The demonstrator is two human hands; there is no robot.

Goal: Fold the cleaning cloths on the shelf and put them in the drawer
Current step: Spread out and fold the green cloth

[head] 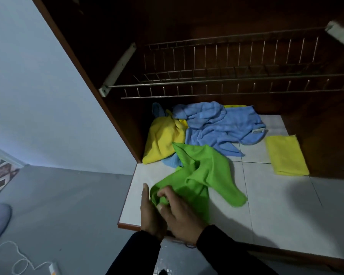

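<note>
Both hands work one corner of the green cloth (197, 175) at the front-left edge of the tiled shelf (276, 211). Left hand (150, 213) sits on the outer side of that corner, fingers mostly straight up against the fabric, thumb hidden behind it. Right hand (179, 213) pinches the bunched corner, fingers curled into the cloth. Dark sleeves on both arms. Rest of the green cloth trails loose and crumpled back across the shelf, one flap lying to the right of the hands. Behind the green cloth, toward the back of the shelf: crumpled yellow cloth (163, 139) at left against the cabinet side, big crumpled blue cloth (220, 126) spread beside and partly over it, another bit of blue poking out under the green. Folded yellow cloth (286, 155) lies flat on the shelf's right side, apart from the pile. Wire rack (226, 76) hangs above the shelf. Drawer not seen.
</note>
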